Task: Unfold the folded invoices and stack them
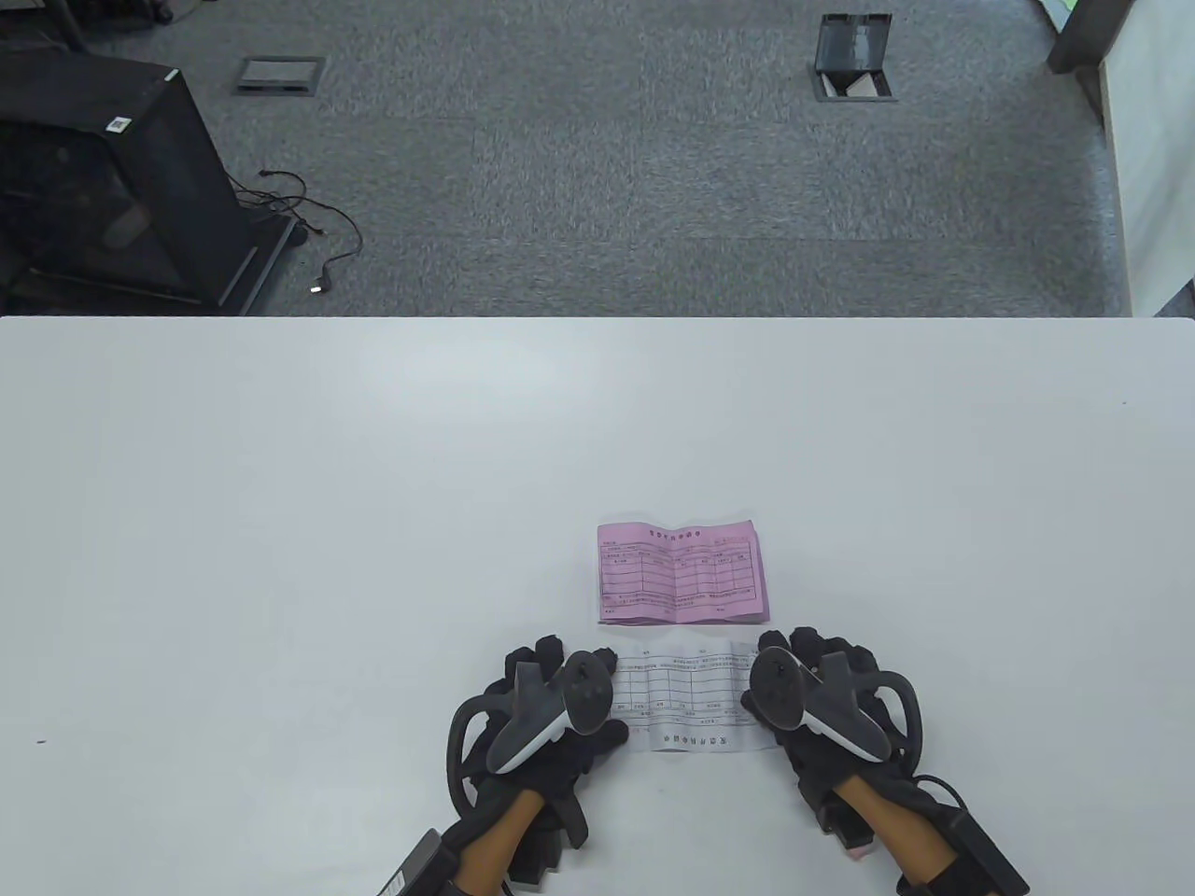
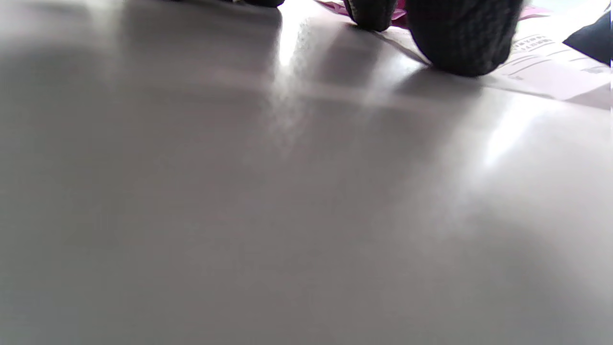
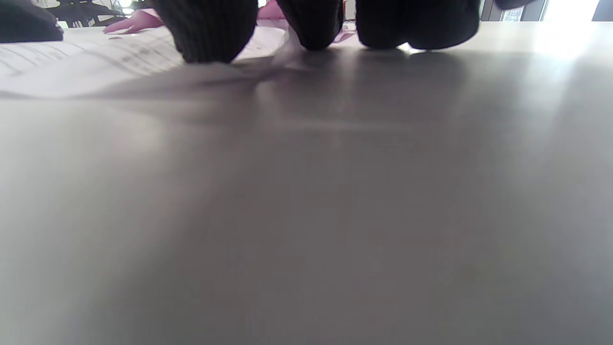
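A white invoice lies unfolded flat on the white table, near the front edge. My left hand rests on its left edge and my right hand on its right edge, fingers pressing down. In the left wrist view my fingertips touch the white invoice. In the right wrist view my fingertips press on the white invoice. A pink invoice lies unfolded just beyond the white one, with a centre crease slightly raised.
The table's far edge borders grey carpet. A black cart with cables stands on the floor at far left, and floor boxes sit further back.
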